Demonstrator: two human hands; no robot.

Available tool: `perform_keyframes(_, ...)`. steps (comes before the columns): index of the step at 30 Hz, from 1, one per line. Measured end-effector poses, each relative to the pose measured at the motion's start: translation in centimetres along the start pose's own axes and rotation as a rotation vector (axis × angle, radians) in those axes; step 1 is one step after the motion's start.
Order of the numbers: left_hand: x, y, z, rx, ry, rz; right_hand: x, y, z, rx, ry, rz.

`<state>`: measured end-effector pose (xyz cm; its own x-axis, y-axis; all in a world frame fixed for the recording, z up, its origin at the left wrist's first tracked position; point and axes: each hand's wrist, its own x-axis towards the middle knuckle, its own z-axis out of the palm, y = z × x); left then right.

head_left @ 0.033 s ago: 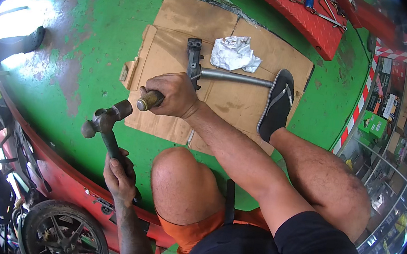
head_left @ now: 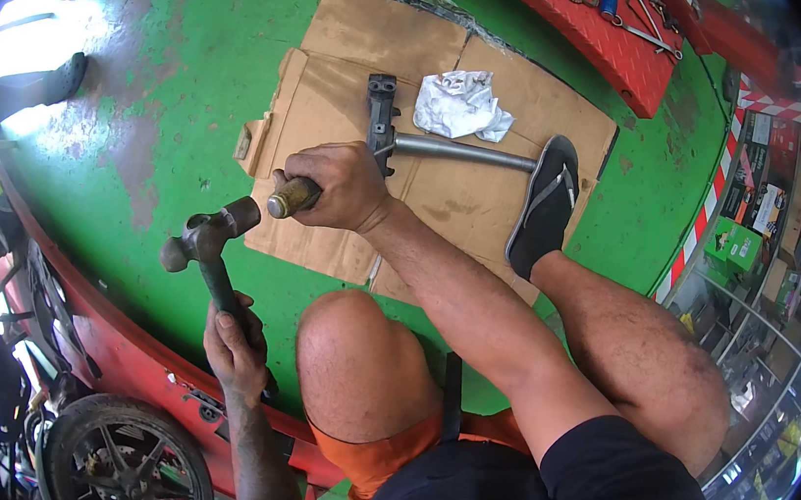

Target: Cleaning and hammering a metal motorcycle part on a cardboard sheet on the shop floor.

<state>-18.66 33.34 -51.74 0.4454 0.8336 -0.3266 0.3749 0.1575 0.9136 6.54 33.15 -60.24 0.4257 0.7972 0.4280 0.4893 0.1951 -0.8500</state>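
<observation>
The two hands are apart, each gripping something: the left hand (head_left: 233,348) a hammer (head_left: 208,240), the right hand (head_left: 344,184) a brownish tool handle (head_left: 292,199) near the hammer's head. Just beyond the right hand, a black-and-silver metal part (head_left: 466,153) lies on cardboard (head_left: 464,213), reaching a sandal (head_left: 545,212).

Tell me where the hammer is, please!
In the head view, the hammer is left of centre, gripped in the left hand, close to the tool in the right hand.
</observation>
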Motion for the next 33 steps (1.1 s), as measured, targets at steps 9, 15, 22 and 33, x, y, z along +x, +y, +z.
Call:
perform_keyframes(9,0.2,-0.3,0.1,0.054,-0.006,-0.011,0.2,0.0,0.7,-0.010,0.004,0.058)
perform_keyframes(15,0.0,-0.4,-0.3,0.050,-0.006,0.031,-0.5,-0.2,0.7,-0.059,-0.011,0.057)
perform_keyframes(22,-0.1,-0.5,-0.4,0.066,0.008,0.007,-0.4,0.4,0.9,-0.023,0.008,0.024)
perform_keyframes(33,0.1,0.4,0.4,0.216,0.013,0.113,-0.5,0.3,0.9,0.037,-0.046,-0.086)
